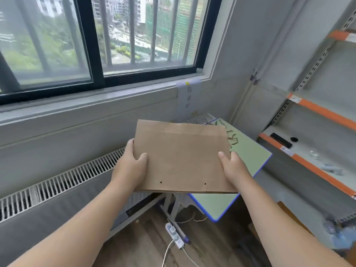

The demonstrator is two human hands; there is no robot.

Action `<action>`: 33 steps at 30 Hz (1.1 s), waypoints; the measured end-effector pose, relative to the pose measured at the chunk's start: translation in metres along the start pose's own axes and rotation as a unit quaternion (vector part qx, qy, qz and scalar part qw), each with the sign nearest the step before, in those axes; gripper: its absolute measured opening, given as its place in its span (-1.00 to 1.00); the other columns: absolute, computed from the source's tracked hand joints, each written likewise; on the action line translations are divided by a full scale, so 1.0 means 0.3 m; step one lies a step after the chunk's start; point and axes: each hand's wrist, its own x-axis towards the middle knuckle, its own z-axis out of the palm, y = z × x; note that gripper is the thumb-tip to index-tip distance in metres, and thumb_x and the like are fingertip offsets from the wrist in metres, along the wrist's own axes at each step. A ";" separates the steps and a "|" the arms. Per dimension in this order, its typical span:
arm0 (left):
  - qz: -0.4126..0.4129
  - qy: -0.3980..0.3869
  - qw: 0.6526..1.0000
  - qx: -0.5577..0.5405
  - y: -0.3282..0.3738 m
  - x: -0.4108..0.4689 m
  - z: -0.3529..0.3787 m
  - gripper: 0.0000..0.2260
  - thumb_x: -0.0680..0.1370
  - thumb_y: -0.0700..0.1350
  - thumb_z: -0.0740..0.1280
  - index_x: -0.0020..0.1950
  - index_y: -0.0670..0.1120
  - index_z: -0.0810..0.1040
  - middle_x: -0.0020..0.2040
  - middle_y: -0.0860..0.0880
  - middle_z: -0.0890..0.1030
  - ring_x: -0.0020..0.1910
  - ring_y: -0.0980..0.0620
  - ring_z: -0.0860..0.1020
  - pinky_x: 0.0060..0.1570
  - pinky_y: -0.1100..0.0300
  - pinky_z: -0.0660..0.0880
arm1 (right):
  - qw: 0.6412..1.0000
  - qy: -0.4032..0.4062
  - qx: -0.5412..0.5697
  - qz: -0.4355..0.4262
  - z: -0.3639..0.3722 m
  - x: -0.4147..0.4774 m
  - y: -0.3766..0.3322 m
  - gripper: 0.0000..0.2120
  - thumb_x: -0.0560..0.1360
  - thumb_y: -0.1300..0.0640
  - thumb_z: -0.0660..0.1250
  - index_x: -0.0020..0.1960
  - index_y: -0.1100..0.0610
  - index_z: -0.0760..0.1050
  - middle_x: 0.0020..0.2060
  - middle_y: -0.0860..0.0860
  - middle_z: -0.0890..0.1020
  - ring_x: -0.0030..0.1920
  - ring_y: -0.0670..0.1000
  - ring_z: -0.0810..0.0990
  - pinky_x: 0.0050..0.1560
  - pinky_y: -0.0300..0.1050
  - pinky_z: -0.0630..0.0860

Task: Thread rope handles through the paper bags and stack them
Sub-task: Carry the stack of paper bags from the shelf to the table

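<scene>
A flat stack of brown paper bags [183,157] is held in the air in front of me, above the near corner of a green table [248,149]. Two small punched holes show near the stack's near edge. My left hand [131,164] grips its left side, thumb on top. My right hand [235,168] grips its right side the same way. Several brown rope handles [232,137] lie loose on the table beyond the bags, partly hidden by them.
The table has a blue rim and stands by a wall under a barred window. A radiator grille [77,176] runs along the left. Orange-and-grey shelving [312,143] stands at the right. A power strip [176,236] and cables lie on the wooden floor.
</scene>
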 end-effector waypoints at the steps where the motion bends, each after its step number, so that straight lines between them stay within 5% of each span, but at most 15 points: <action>1: -0.004 0.001 1.000 -0.001 -0.002 0.023 0.013 -0.51 0.63 -0.01 0.20 0.56 0.21 0.21 0.23 0.05 0.57 0.08 -0.07 0.54 -0.01 0.01 0.43 | 1.000 -0.005 0.003 0.001 0.010 0.032 0.003 -0.65 0.67 -0.12 0.16 0.19 0.17 0.43 0.07 0.08 0.58 0.06 0.15 0.54 0.00 -0.02 0.39; 12: -0.066 0.046 0.997 -0.020 0.034 0.163 0.211 -0.50 0.65 -0.01 0.19 0.57 0.24 0.18 0.20 0.10 0.56 0.02 0.03 0.53 -0.07 0.06 0.41 | 0.996 -0.071 0.001 -0.046 0.050 0.399 0.033 -0.61 0.68 -0.06 0.18 0.36 0.19 0.41 0.26 0.14 0.56 0.24 0.17 0.53 0.07 -0.06 0.34; 24: -0.150 0.178 0.972 -0.043 0.181 0.229 0.498 -0.54 0.64 -0.05 0.21 0.51 0.26 0.26 0.08 0.17 0.60 0.01 0.03 0.57 0.02 0.02 0.50 | 0.973 -0.189 -0.020 -0.128 0.015 0.852 0.035 -0.70 0.66 -0.09 0.20 0.17 0.14 0.44 0.05 0.06 0.57 0.08 0.13 0.52 0.04 0.00 0.38; 29: -0.167 0.194 0.965 -0.049 0.208 0.230 0.550 -0.51 0.64 -0.09 0.19 0.53 0.24 0.24 -0.03 0.31 0.52 -0.06 0.18 0.52 -0.10 0.07 0.46 | 0.966 -0.221 -0.027 -0.135 0.024 0.927 0.039 -0.66 0.64 -0.14 0.21 0.16 0.14 0.46 0.07 0.09 0.61 0.11 0.17 0.57 0.11 0.06 0.47; 33: -0.174 0.189 0.965 -0.048 0.213 0.240 0.557 -0.45 0.61 -0.11 0.19 0.56 0.26 0.19 0.06 0.18 0.59 -0.01 0.05 0.56 0.01 0.02 0.51 | 0.963 -0.235 -0.021 -0.131 0.030 0.946 0.027 -0.73 0.67 -0.08 0.20 0.11 0.12 0.44 -0.04 0.02 0.59 0.02 0.12 0.55 -0.09 -0.04 0.40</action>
